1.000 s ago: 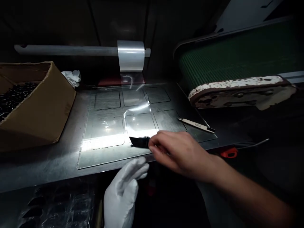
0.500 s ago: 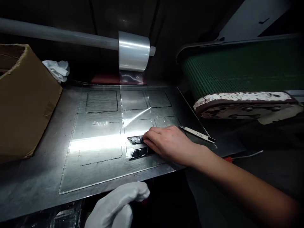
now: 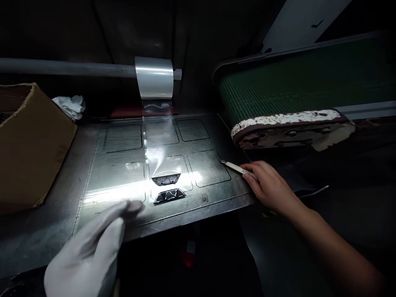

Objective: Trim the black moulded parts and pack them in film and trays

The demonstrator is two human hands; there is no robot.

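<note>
My right hand point(image 3: 267, 185), bare, has its fingers closed round the handle of a slim white craft knife point(image 3: 236, 167) marked in dark letters. The knife's blade end points left over the clear sheet point(image 3: 173, 212). My left hand point(image 3: 89, 251), in a white glove, is at the front left edge, fingers stretched out and thumb apart, its tips slightly blurred; it holds nothing visible. Right of it lie two small black plastic parts on the sheet: one point(image 3: 166, 179) shows its ribbed back, the nearer one point(image 3: 169, 195) is glossy. Clear film point(image 3: 158, 128) runs down toward them.
A film roll point(image 3: 154, 78) hangs on a pipe point(image 3: 93, 68) behind the metal table point(image 3: 24, 231). On the left stand a cardboard box point(image 3: 37, 152) and a crumpled white cloth point(image 3: 71, 107). A green conveyor belt point(image 3: 297, 86) juts in at the right, above table height.
My right hand has left the black parts, moved right and taken hold of the craft knife. My gloved left hand has moved left and up over the table edge. The view has shifted.
</note>
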